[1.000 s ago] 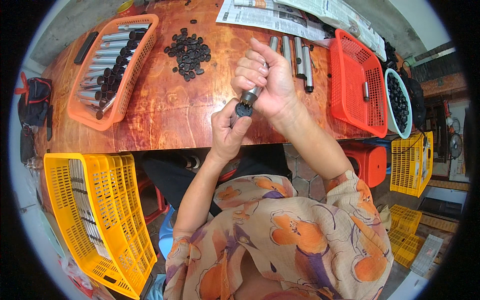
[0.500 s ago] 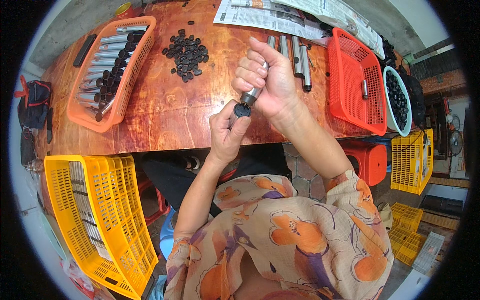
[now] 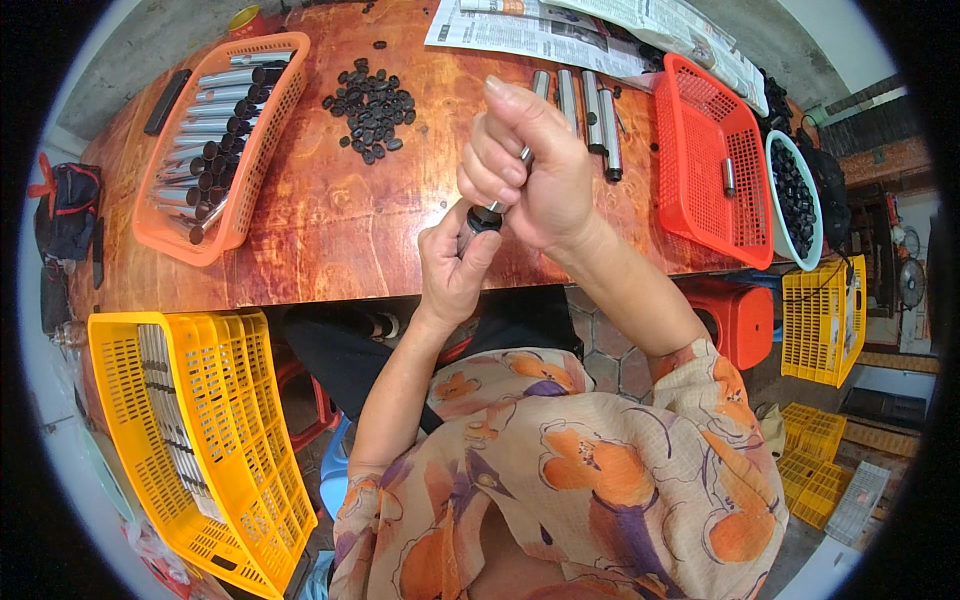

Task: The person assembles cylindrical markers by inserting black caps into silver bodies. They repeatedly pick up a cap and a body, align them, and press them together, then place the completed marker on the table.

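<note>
Holding a tube (image 3: 500, 195) over the desk (image 3: 330, 225) near edge, tilting up-right; right hand (image 3: 530, 165) clamped around it, left hand (image 3: 455, 265) pinching its black cap (image 3: 484, 220).

Glossy reddish wood bench (image 3: 330, 230), shiny smooth metal tube (image 3: 522, 155) with a matt black plastic cap (image 3: 484, 219), orange plastic mesh basket (image 3: 262, 140), thin paper newspaper (image 3: 520, 25).

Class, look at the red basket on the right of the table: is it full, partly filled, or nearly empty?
Nearly empty. The red basket shows bare mesh over almost its whole floor, with only one metal tube lying inside near its right wall.
</note>
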`<state>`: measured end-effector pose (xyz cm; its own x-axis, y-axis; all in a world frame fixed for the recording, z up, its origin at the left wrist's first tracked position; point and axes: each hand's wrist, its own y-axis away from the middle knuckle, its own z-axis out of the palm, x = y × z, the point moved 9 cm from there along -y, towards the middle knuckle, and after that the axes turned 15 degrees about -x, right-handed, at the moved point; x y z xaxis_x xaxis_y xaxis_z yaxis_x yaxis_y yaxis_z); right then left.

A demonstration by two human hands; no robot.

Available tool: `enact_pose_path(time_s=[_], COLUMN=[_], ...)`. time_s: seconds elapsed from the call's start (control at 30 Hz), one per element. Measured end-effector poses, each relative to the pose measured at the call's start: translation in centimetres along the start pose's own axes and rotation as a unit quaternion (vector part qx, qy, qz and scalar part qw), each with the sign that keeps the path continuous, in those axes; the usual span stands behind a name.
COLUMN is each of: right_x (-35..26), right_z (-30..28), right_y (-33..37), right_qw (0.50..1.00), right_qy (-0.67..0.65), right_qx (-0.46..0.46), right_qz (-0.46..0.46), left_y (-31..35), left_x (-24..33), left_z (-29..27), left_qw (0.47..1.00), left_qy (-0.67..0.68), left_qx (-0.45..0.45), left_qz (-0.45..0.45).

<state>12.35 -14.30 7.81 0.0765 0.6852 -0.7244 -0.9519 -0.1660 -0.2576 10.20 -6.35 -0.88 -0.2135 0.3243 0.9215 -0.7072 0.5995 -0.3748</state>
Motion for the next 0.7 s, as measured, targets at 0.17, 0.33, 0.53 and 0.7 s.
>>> enact_pose_path(time_s=[0.17, 0.33, 0.53, 0.7], right_x=[-0.3, -0.6, 0.2, 0.5], right_z=[0.7, 2.0, 3.4, 4.1], right_y=[0.1, 0.2, 0.2, -0.2], right_qw=[0.998, 0.988, 0.967, 0.962], right_qy=[0.055, 0.114, 0.178, 0.119], right_qx=[-0.024, -0.103, -0.179, -0.243], right_qz=[-0.012, -0.007, 0.046, 0.027], left_y=[0.2, 0.3, 0.2, 0.2], left_x=[-0.4, -1.1, -0.5, 0.7], left_z=[0.1, 0.1, 0.2, 0.0], left_qw=[1.000, 0.999, 0.996, 0.999], left_qy=[0.000, 0.025, 0.082, 0.036], left_qx=[0.001, -0.022, -0.044, 0.016], left_qz=[0.011, -0.012, 0.014, 0.016])
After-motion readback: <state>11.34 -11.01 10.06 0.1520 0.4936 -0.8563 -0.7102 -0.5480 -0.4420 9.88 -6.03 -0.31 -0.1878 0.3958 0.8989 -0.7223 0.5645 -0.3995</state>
